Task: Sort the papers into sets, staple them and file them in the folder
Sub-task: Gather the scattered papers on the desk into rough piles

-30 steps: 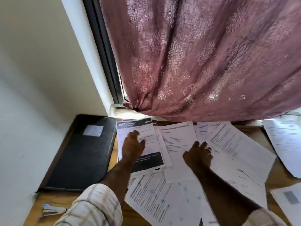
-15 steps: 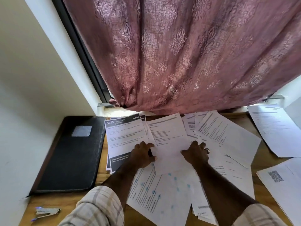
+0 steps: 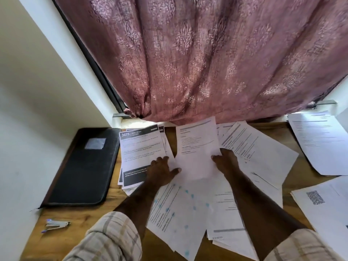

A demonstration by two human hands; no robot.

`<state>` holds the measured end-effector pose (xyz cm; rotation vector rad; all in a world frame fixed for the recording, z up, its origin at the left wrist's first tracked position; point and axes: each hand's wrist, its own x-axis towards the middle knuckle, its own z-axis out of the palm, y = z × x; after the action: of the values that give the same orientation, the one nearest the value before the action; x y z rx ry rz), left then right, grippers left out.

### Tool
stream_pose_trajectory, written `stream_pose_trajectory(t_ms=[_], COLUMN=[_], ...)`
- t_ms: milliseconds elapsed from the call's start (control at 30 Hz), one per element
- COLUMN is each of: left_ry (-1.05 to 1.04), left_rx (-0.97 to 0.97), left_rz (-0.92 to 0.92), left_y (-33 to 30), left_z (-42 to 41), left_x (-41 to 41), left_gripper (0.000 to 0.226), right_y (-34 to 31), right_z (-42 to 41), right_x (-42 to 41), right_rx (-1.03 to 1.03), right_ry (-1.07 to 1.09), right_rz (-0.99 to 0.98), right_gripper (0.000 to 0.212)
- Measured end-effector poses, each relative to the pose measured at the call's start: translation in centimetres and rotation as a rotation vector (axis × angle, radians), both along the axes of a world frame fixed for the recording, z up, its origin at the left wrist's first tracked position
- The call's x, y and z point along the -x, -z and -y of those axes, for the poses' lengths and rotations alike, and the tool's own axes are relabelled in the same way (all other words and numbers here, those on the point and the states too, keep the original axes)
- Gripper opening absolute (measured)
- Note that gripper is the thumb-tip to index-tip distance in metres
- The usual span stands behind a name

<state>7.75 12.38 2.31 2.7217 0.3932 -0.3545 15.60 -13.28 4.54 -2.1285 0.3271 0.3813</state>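
- Loose papers (image 3: 256, 147) overlap across the middle and right of the wooden desk (image 3: 301, 178), leaving bare wood only in strips
- The closed black folder (image 3: 81, 166) fills the left side against the wall (image 3: 28, 129)
- A stapler (image 3: 56, 224) lies on open wood near the front left corner
- The curtain (image 3: 207, 63) hangs onto the far edge, over the sheet tops

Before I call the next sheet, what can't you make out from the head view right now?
- Small print on the centre sheet: blurred, too small.
- Sheets under the 3675 page: only edges show.
- Right hand fingertips: behind the centre sheet's edge.
- Folder contents: closed cover.
- Back table edge: curtain covers it.
- QR sheet: cut by the frame.
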Motion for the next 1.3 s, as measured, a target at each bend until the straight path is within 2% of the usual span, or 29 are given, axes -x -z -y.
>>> stream_pose_trajectory(t_ms=[100, 133, 200, 267, 333, 433, 500, 633, 700, 767, 867, 1000, 1067, 1200, 1300], left_ry=[-0.297, -0.359, -0.428, -0.438, -0.499, -0.591, -0.592, -0.656, -0.665, -0.649, -0.638, -0.619, -0.605, -0.556, -0.546], left_rx=[0.382, 0.576, 1.002, 1.197, 1.186, 1.05, 0.948, 0.822, 0.777, 0.77, 0.716, 0.646, 0.647, 0.682, 0.685], left_rz=[-0.013, -0.01, -0.034, -0.016, 0.065, 0.19, 0.242, 0.227, 0.251, 0.243, 0.171, 0.125, 0.111, 0.107, 0.134], left_y=[-1.4, -2.0, -2.7, -3.1, -3.0, -2.5, -2.4, -1.1, 0.0, 0.3, 0.2, -0.1, -0.1, -0.7, -1.7], left_z=[2.0, 2.9, 4.9, 6.7, 7.9, 7.5, 6.7, 5.0, 4.7, 5.2, 6.1, 6.2, 6.1, 6.0, 6.0], left_x=[-1.2, -1.4, -1.3, -0.8, -0.3, 1.0, 2.4, 5.2, 6.3, 7.1, 7.2, 6.9, 6.8, 6.7, 6.9], left_gripper=[0.103, 0.097, 0.067, 0.043, 0.033, 0.032, 0.033, 0.041, 0.057, 0.057, 0.039, 0.038, 0.041, 0.043, 0.047], right_y=[-0.6, -0.8, -1.5, -2.0, -2.2, -1.3, -0.8, 0.6, 0.8, 0.6, 0.0, -2.4, -4.3, -9.0, -11.9], right_z=[3.7, 5.2, 7.9, 9.7, 10.6, 12.0, 13.2, 13.6, 13.0, 12.5, 12.5, 12.7, 12.3, 9.6, 7.1], right_x=[0.1, 0.2, 0.7, 1.0, 1.2, 1.5, 2.3, 4.2, 5.0, 5.3, 5.0, 3.7, 2.0, -1.2, -2.3], right_rx=[-0.231, -0.287, -0.409, -0.51, -0.455, 0.07, 0.307, 0.385, 0.385, 0.352, 0.342, 0.343, 0.46, 0.874, 1.047], right_ry=[0.021, 0.013, -0.053, -0.157, -0.193, -0.206, -0.236, -0.316, -0.275, -0.206, -0.211, -0.306, -0.438, -0.798, -0.951], right_rz=[0.002, -0.02, -0.088, -0.153, -0.189, -0.121, -0.05, -0.108, -0.123, -0.145, -0.119, 0.061, 0.207, 0.543, 0.728], right_gripper=[0.028, 0.025, 0.026, 0.027, 0.021, 0.037, 0.046, 0.075, 0.079, 0.068, 0.035, 0.047, 0.04, 0.035, 0.024])
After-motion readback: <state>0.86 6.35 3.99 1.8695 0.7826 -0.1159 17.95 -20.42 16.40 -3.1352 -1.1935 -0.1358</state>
